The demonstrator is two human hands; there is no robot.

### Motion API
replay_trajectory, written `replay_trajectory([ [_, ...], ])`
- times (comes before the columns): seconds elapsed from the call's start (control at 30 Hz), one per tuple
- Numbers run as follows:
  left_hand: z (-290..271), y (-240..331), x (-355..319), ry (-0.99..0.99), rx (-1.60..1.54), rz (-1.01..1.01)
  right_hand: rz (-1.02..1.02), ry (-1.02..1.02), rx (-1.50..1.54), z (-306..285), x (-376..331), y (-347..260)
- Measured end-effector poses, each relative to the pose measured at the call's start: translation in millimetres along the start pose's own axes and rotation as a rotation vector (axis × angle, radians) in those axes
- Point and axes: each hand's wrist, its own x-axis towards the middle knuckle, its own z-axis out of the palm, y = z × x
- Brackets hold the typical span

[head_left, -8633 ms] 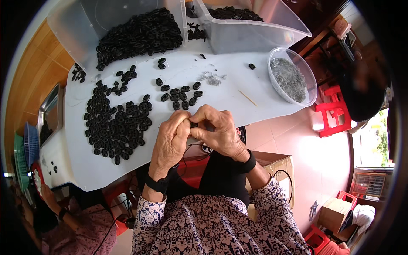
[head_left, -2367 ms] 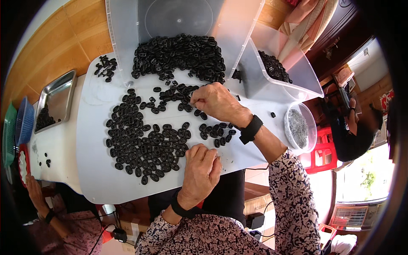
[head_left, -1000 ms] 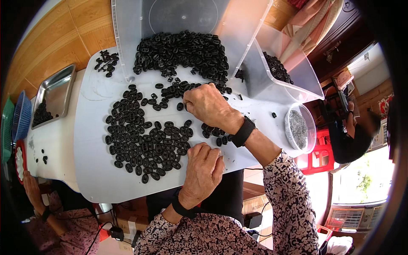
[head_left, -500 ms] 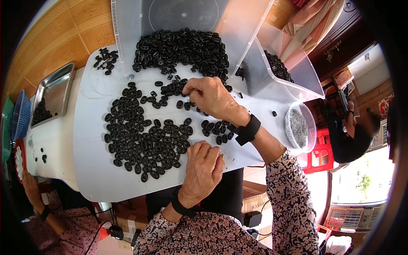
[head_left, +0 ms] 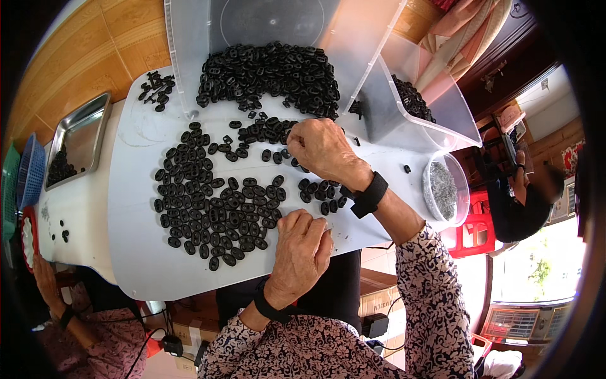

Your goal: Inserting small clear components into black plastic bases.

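Observation:
My right hand (head_left: 325, 150) is closed, fingers curled down, at the right end of a loose cluster of small black oval two-hole pieces (head_left: 262, 131) that look like cord locks. Whatever its fingertips hold is hidden beneath them. Close to the table's front edge, my left hand (head_left: 300, 252) is curled with its fingertips down, beside the right side of a spread-out single layer of the same black ovals (head_left: 218, 215). What it may hold is hidden. A smaller group of ovals (head_left: 320, 194) lies between the two hands.
A clear bin on its side (head_left: 363, 60) spills a heap of black pieces (head_left: 271, 76) onto the white table (head_left: 136, 240). Right are another clear bin (head_left: 423, 129) and a round tub of small shiny parts (head_left: 442, 186). Left is a metal tray (head_left: 95, 136). Another person's hand (head_left: 45, 281) shows lower left.
My right hand has shifted a little to the right, uncovering more of the black pieces in the cluster. My left hand has stayed practically in place.

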Motion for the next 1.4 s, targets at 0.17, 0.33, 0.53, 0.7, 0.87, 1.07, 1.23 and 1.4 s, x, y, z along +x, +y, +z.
replay_trajectory([
  [0.17, 1.3, -0.8, 0.5, -0.007, -0.003, -0.006, -0.077, 0.005, -0.037, 6.5, -4.1, 0.0],
  [0.33, -1.2, 0.5, 0.1, -0.002, 0.009, -0.007, -0.102, 0.008, -0.160, 12.9, -0.2, -4.1],
  [0.53, 0.3, 0.4, -2.1, -0.031, -0.008, 0.006, -0.051, -0.012, 0.008, 1.4, -8.5, -3.0],
  [0.7, -7.0, -0.1, -5.6, 0.052, -0.283, -0.111, -0.053, 0.059, 0.238, -31.3, -46.1, -16.0],
  [0.87, -10.0, -0.2, 1.6, 0.136, -0.615, -0.349, 0.128, -0.146, 0.492, -39.6, -97.6, -21.6],
  [1.07, -5.6, 5.4, -0.1, 0.042, -0.688, -0.354, 0.214, -0.191, 0.686, -39.4, -133.6, -18.6],
  [1.23, 1.7, 7.9, -2.3, 0.014, -0.624, -0.363, 0.166, -0.077, 0.887, -8.9, -154.3, 9.7],
  [1.4, 14.6, 9.8, 1.1, 0.148, -0.595, -0.267, 0.235, 0.032, 0.976, -1.9, -164.3, 9.4],
])
